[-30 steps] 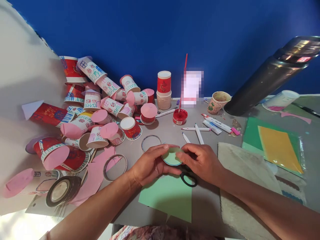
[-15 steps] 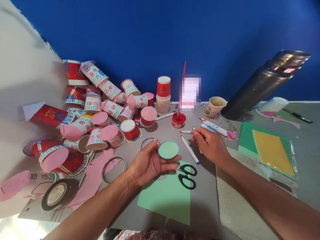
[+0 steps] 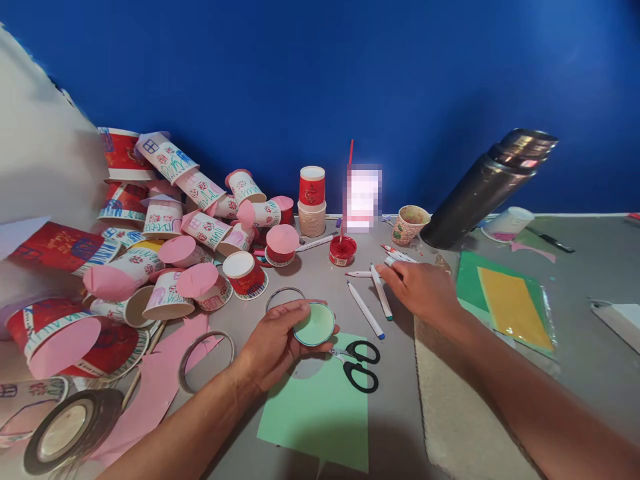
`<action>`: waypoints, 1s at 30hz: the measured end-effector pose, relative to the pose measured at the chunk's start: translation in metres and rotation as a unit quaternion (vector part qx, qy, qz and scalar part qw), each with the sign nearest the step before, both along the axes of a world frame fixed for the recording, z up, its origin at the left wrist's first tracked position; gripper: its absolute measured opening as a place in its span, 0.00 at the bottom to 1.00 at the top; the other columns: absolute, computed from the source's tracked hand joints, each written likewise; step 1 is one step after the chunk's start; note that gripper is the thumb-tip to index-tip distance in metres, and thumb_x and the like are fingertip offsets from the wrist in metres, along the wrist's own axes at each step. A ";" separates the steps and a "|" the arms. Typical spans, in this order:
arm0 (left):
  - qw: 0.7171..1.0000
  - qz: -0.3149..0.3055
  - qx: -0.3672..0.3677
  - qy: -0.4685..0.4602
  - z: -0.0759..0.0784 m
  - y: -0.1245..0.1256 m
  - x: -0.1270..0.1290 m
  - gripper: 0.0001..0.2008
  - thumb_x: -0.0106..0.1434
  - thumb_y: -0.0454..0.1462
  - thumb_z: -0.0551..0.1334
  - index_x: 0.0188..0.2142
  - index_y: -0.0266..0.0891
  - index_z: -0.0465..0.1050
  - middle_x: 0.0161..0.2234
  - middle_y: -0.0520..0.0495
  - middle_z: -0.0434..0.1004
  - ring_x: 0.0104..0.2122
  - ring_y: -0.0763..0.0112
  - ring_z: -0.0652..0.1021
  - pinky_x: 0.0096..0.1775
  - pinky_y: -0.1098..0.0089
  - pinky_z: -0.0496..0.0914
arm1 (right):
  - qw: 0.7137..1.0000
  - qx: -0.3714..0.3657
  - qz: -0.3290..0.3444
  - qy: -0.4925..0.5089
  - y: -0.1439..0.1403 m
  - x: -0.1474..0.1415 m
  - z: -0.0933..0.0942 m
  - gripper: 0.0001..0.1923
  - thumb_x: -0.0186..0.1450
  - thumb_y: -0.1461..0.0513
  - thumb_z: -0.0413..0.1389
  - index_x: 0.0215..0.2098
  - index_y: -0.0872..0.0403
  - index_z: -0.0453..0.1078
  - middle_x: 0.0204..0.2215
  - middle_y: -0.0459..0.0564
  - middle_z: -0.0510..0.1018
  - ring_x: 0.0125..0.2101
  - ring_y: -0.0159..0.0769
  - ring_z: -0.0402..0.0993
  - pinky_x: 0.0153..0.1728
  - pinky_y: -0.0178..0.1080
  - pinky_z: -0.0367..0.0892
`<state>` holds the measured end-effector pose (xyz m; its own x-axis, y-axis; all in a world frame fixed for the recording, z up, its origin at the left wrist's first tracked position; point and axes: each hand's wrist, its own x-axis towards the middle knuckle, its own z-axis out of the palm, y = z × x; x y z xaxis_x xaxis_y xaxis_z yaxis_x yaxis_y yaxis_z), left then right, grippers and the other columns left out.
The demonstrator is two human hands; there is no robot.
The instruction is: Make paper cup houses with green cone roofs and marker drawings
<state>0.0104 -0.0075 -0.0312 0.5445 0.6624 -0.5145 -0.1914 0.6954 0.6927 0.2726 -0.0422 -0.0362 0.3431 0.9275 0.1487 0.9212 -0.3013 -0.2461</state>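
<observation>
A round disc of light green paper with a dark blue edge (image 3: 313, 324) is held at its rim by my left hand (image 3: 273, 343), thumb on the near side and fingers behind. My right hand (image 3: 425, 290) lies over the markers, thumb and fingers bent together at a light-blue-and-white marker (image 3: 389, 262), its other end hidden below the hand. Just left of those fingertips lies a white marker with a teal end (image 3: 382, 293), and a blue-tipped marker (image 3: 365, 310). Black-handled scissors (image 3: 361, 367) rest on a green paper sheet (image 3: 315, 420) with a round hole.
Decorated paper cups (image 3: 245, 273) with pink paper tops crowd the left. Tape rolls (image 3: 75, 430) and pink paper (image 3: 145, 393) lie in front. A red paint pot (image 3: 343, 252), stacked cups (image 3: 312, 200), a patterned cup (image 3: 410, 223) and a leaning black flask (image 3: 480, 187) stand behind.
My view has shifted slightly right. My left hand has closed and tilted the green disc upright from its open palm. My right hand has moved off the teal-ended marker, over the other markers.
</observation>
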 end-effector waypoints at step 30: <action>0.996 0.041 0.074 0.023 0.000 0.004 -0.001 0.08 0.64 0.34 0.65 0.42 0.34 0.75 0.32 0.39 0.82 0.34 0.55 0.84 0.32 0.62 0.80 | 0.985 -0.080 -0.093 -0.118 0.003 0.038 0.014 0.15 0.72 0.58 0.52 0.37 0.54 0.79 0.30 0.61 0.82 0.32 0.51 0.79 0.29 0.43 0.57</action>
